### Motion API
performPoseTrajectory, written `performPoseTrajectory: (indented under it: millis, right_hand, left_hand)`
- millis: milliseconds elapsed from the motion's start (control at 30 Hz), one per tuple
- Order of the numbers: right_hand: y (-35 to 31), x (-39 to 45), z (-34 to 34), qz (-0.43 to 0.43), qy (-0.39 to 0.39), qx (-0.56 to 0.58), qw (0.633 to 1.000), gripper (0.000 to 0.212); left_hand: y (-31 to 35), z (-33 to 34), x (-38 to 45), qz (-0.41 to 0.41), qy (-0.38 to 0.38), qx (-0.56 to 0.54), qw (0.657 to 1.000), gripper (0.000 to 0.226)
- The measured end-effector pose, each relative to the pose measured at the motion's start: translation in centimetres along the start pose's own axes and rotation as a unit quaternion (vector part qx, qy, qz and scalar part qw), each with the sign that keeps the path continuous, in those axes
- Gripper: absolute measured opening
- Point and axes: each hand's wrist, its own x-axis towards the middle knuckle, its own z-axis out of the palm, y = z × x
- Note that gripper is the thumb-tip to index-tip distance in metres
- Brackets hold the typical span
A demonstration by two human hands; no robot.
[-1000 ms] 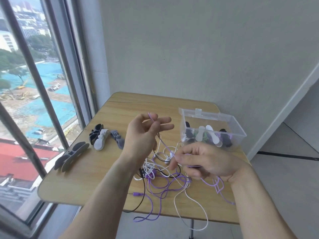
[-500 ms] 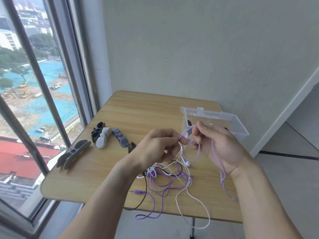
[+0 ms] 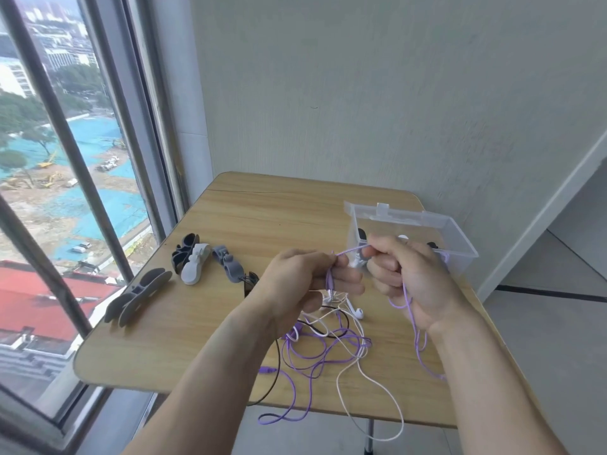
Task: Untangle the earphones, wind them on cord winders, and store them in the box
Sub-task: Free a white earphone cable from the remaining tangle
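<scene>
Now freeing the purple earphone cord (image 3: pixel 350 250) from the tangle.
My left hand (image 3: pixel 303 284) and right hand (image 3: pixel 402 277) both pinch it, raised above the worktop (image 3: pixel 210 326); the knot of purple, white and black cords (image 3: pixel 323 343) lies below, clear box (image 3: pixel 460 244) behind, cord winders (image 3: pixel 193 264) left. Best I keep the span short, feed slack gently, and don't yank or loops tighten.

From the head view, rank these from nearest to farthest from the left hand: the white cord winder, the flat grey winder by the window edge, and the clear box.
From the left hand:
1. White cord winder, just to its left.
2. Clear box, to the right, beyond the right hand.
3. Flat grey winder, far left, near the table edge.
</scene>
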Motion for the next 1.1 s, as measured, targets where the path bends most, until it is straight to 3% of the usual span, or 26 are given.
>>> performPoseTrajectory:
  millis: [133, 267, 367, 467, 533, 600, 700, 833, 967, 1100]
  right_hand:
    - [-0.1, -0.4, -0.2, -0.011, -0.092, -0.019, 0.996, 0.022]
    - [-0.2, -1.0, -0.2, 0.026, -0.176, -0.08, 0.981, 0.02]
    - [-0.5, -1.2, -0.4, 0.034, -0.202, -0.1, 0.974, 0.021]
    - [-0.5, -1.0, -0.3, 0.021, -0.176, -0.079, 0.981, 0.019]
    - [-0.5, -0.6, -0.2, 0.006, -0.139, -0.036, 0.99, 0.02]
    - [-0.5, 0.0, -0.4, 0.009, -0.066, 0.002, 0.998, 0.022]
    - [-0.1, 0.7, -1.0, 0.031, 0.042, 0.013, 0.999, 0.029]
    - [0.6, 1.0, -1.4, 0.058, 0.06, -0.065, 0.994, 0.028]
    - [0.9, 1.0, -2.6, 0.116, 0.029, -0.158, 0.98, 0.029]
    - [0.6, 0.9, -4.7, 0.102, 0.051, -0.295, 0.949, 0.048]
  left_hand:
    - [-1.3, -0.2, 1.3, -0.022, 0.113, -0.153, 0.982, 0.016]
    - [-1.2, -0.4, 1.7, -0.043, 0.138, -0.282, 0.948, 0.022]
    - [-0.8, -0.3, 1.4, -0.033, 0.121, -0.241, 0.962, 0.02]
    - [-0.6, 0.2, 0.6, 0.004, 0.072, -0.03, 0.997, 0.016]
    - [-0.6, 0.5, 0.0, 0.024, -0.001, 0.102, 0.994, 0.02]
    - [-0.5, 0.8, -0.4, 0.033, -0.086, 0.168, 0.981, 0.025]
    - [-0.3, 0.7, -0.6, 0.018, -0.133, 0.157, 0.979, 0.03]
    - [0.2, 0.5, -0.4, -0.004, -0.126, 0.053, 0.991, 0.031]
    - [0.0, 0.0, 0.2, 0.05, -0.015, 0.069, 0.996, 0.031]
    - [0.4, -1.2, 0.4, 0.088, 0.055, 0.016, 0.995, 0.027]
